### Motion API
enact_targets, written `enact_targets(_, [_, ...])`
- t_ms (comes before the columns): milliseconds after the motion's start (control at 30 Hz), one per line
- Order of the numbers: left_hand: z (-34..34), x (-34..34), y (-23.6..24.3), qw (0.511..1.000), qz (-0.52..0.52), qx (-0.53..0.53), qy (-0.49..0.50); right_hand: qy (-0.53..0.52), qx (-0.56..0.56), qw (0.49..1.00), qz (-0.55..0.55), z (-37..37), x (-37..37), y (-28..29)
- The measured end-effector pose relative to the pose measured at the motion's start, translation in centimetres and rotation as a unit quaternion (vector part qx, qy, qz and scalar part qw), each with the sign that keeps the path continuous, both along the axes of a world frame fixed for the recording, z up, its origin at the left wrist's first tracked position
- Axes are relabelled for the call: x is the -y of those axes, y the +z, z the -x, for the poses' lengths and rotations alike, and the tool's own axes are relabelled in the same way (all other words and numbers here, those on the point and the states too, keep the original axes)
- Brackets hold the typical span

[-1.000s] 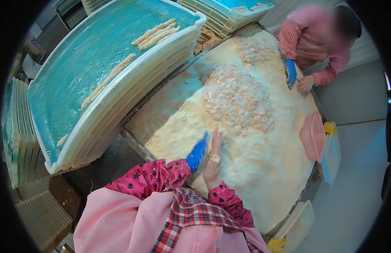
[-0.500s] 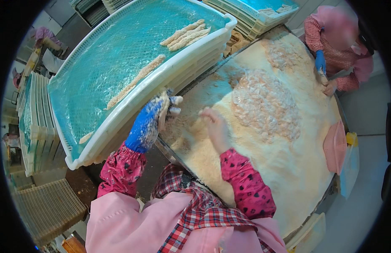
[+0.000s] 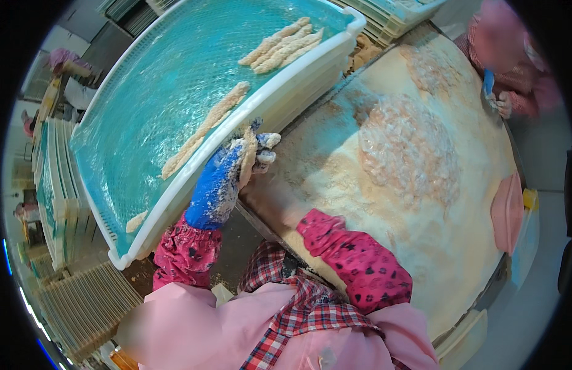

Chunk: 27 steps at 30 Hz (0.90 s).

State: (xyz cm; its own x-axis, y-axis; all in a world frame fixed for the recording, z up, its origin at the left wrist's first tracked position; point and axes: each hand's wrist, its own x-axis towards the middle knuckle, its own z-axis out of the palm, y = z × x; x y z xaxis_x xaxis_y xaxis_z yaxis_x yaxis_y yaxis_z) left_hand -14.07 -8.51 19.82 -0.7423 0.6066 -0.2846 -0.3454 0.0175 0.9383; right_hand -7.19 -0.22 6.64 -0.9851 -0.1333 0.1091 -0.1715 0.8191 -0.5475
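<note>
- L hand [image 3: 227,179], blue glove, fingers closed round a breaded strip [image 3: 249,161], held at the near rim of the white tray [image 3: 280,102].
- Tray w/ teal mesh liner tilts over the worktop's [image 3: 458,246] left edge; on it a long breaded strip [image 3: 206,126] mid-tray, a cluster of strips [image 3: 283,43] at the far corner, a small piece [image 3: 135,222] near the near-left corner.
- R hand hidden behind the L glove/strip, only the dotted pink sleeve [image 3: 354,259] shows; can't tell open or closed.
- Worktop covered in crumbs, w/ a heap of pale raw pieces [image 3: 409,148] at its centre.
- Another person's hands [image 3: 498,98] at the worktop's far right edge.
</note>
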Motion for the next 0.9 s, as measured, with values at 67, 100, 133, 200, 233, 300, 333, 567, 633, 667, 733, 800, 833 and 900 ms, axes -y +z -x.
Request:
enact_targets(67, [0.0,-2.0,-0.2,0.997,-0.056,0.02,-0.047,0.015,-0.101,0.991,-0.082,-0.9,0.5,-0.3])
enact_targets(100, [-0.1,-2.8,-0.2,0.994,-0.086,0.032,-0.065,0.011,-0.17,0.979,-0.109,-1.7,0.5,-0.8])
enact_targets(133, [-0.4,-3.5,0.1,0.99,-0.095,0.012,-0.099,-0.008,-0.038,0.999,-0.038,-3.3,0.6,-0.9])
enact_targets(200, [-1.0,-5.5,-1.5,0.972,-0.186,-0.024,-0.139,0.085,-0.028,0.993,-0.079,-6.6,-1.0,0.9])
enact_targets(233, [-0.9,-6.3,-3.1,0.957,-0.205,-0.072,-0.191,0.136,-0.021,0.986,-0.097,-8.6,-1.9,1.8])
enact_targets(300, [-1.4,-7.1,-6.1,0.904,-0.237,-0.143,-0.327,0.13,0.052,0.988,-0.067,-13.3,-3.7,2.8])
enact_targets(333, [-2.1,-7.6,-7.5,0.861,-0.174,-0.311,-0.362,0.035,0.048,0.998,-0.011,-16.5,-4.8,1.7])
enact_targets(567, [-2.9,-4.7,-13.4,0.953,-0.069,-0.218,-0.2,-0.565,0.05,0.68,0.464,-28.7,-10.1,-0.7])
enact_targets(633, [-3.7,-5.2,-13.0,0.935,-0.021,-0.322,-0.149,-0.547,0.049,0.654,0.521,-27.8,-10.2,0.9])
enact_targets(667, [-4.0,-5.6,-11.8,0.892,0.012,-0.419,-0.17,-0.527,0.05,0.66,0.533,-26.8,-9.7,1.4])
enact_targets(733, [-4.5,-6.5,-11.1,0.755,0.109,-0.593,-0.259,-0.506,0.042,0.656,0.558,-24.8,-9.3,1.7])
enact_targets(800, [-4.7,-6.4,-13.7,0.663,0.094,-0.657,-0.345,-0.499,0.025,0.638,0.586,-22.9,-9.6,1.9])
enact_targets(833, [-4.7,-6.2,-15.2,0.614,0.088,-0.684,-0.385,-0.493,0.028,0.654,0.573,-22.2,-9.6,1.9])
enact_targets(900, [-4.5,-5.7,-15.2,0.694,0.076,-0.626,-0.349,-0.485,0.025,0.68,0.549,-21.1,-9.9,1.6])
